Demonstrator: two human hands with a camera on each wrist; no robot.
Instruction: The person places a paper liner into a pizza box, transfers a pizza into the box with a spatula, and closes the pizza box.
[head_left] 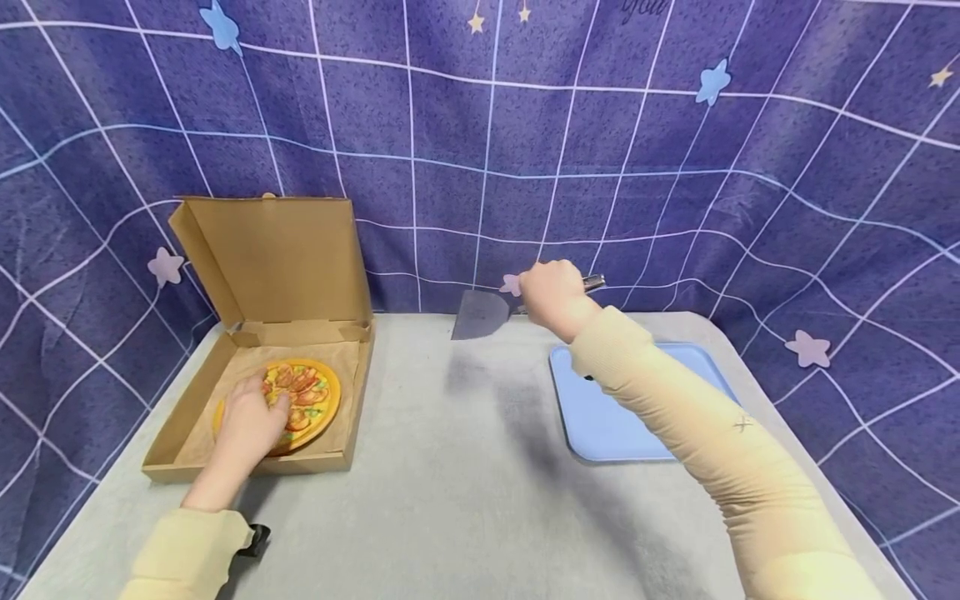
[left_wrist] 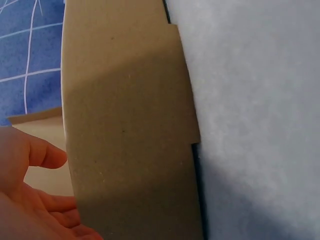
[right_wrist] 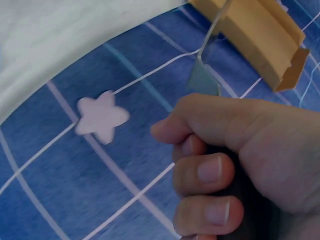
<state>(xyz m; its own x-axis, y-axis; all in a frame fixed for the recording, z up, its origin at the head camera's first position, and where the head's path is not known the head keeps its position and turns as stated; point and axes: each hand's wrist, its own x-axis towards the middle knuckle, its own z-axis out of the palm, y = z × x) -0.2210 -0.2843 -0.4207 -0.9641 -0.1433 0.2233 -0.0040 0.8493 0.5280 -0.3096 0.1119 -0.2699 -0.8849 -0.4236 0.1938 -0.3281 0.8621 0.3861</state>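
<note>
A round pizza [head_left: 313, 417] lies on brown paper inside a cardboard box [head_left: 279, 267], its lid raised at the back. My left hand [head_left: 251, 417] rests over the left part of the pizza, fingers loosely bent; in the left wrist view the box wall [left_wrist: 130, 125] partly hides the fingers. Out past the middle of the table, my right hand [head_left: 555, 293] grips a spatula [head_left: 482, 315] by its dark handle [right_wrist: 252, 200]. The spatula's broad flat metal blade points left and is held above the table. Fingers curl fully round the handle in the right wrist view.
A light blue tray [head_left: 618, 437] lies at the right of the grey table [head_left: 450, 500], partly covered by my right forearm. A dark blue curtain [head_left: 450, 125] with a grid and stars hangs behind the table and along both sides.
</note>
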